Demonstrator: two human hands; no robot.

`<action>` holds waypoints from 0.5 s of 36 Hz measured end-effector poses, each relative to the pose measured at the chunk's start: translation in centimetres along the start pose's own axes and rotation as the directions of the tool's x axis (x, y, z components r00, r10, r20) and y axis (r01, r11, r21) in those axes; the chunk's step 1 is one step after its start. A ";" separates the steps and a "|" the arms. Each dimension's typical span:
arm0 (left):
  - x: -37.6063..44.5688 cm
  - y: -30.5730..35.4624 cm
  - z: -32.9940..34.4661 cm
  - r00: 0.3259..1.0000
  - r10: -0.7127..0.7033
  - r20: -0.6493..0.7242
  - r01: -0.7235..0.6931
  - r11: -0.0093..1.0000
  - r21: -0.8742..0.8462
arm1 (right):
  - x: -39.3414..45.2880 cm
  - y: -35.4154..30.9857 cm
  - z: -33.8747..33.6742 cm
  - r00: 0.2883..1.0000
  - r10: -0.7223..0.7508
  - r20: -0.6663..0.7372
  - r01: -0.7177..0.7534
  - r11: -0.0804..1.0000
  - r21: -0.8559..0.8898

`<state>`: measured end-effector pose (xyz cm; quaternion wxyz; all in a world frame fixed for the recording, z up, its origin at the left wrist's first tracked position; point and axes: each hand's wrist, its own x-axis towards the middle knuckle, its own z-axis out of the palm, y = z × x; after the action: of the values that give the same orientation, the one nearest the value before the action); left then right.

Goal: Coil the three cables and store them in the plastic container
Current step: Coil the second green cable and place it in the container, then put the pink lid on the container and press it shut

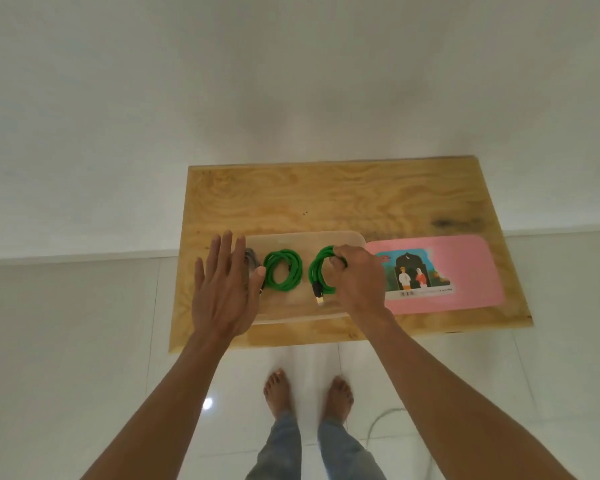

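From the head view, the right hand (355, 275) is clamping its grip round a coiled green cable (321, 275), apparently lowering it into the plastic container (305, 237) on the table (326, 195) so the loops hold. The left hand (222, 282), fingers apart, is hovering over the container's left end, likely steadying it beside the second green coil (282, 270) and a grey cable (252, 259) inside.

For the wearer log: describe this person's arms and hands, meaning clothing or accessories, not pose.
Both forearms are bare to the frame edge, with no sleeve in view. The left hand and right hand wear no gloves; no ring, watch or bracelet is visible. Lower down, blue jeans and bare feet.
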<state>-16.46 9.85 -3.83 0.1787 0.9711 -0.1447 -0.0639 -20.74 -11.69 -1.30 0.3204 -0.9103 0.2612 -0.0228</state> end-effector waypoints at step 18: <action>0.1 -0.5 0.5 1.000 0.016 0.024 -0.017 1.000 0.022 | 1.0 -0.2 3.4 0.995 0.098 -0.017 -0.100 0.992 -0.083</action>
<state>-16.32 10.08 -4.52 0.1665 0.9710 -0.1554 -0.0726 -19.09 -10.07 -4.01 0.2812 -0.9086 0.3088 -0.0019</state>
